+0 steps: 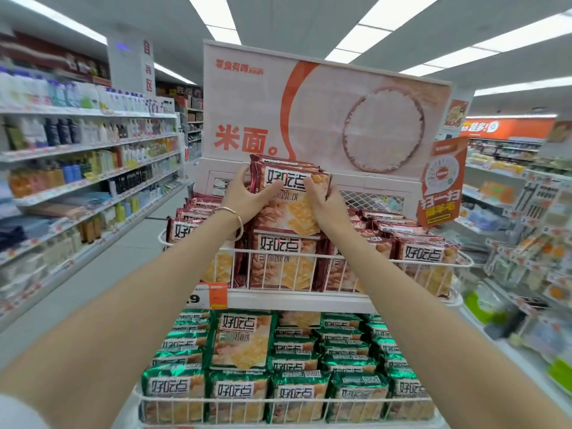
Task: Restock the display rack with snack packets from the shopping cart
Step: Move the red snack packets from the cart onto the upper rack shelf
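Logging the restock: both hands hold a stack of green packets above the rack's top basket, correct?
No. In the head view the left hand and right hand hold a stack of red packets above the top basket; green packets fill the tier below.

Left forearm (139,289) and right forearm (402,289) were bare along their whole visible length, and the left hand (244,196) and right hand (329,201) were bare too. A thin metal bangle (231,216), rose-gold in tone with an open gap and rounded ends, circled the left wrist. A pale whitish sleeve (18,411) showed at the lower left corner, too blurred to tell the fabric.
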`<act>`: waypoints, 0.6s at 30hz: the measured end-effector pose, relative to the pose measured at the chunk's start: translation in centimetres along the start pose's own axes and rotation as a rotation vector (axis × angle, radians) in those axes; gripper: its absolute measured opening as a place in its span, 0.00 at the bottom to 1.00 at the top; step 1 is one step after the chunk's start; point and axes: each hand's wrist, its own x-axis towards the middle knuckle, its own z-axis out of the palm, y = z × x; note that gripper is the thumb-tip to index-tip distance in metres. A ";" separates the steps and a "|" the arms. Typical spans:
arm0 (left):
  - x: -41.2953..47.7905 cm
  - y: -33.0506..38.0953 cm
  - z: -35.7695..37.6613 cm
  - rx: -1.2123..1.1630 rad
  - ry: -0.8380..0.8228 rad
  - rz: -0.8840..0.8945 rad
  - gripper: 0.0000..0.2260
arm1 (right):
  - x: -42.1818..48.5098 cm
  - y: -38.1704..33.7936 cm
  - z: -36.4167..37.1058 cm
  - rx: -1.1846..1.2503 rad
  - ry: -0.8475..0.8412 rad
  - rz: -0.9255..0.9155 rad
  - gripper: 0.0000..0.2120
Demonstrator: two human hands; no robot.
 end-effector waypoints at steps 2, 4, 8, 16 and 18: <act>-0.7 0.0 -0.4 0.014 -0.003 -0.036 0.56 | -0.7 0.0 -0.4 0.008 0.031 -0.013 0.40; -1.2 0.1 -0.7 0.016 0.015 -0.057 0.58 | -1.4 0.0 -0.5 -0.032 0.062 -0.015 0.50; -2.1 0.0 -1.4 -0.002 0.073 -0.070 0.59 | -2.4 0.2 -1.1 -0.041 0.154 -0.029 0.48; -2.8 -0.2 -2.0 -0.082 0.126 -0.101 0.29 | -3.1 0.7 -1.6 -0.062 0.214 -0.058 0.37; -3.4 -0.2 -2.4 -0.037 0.144 -0.086 0.24 | -3.8 0.7 -1.3 -0.146 0.189 -0.098 0.38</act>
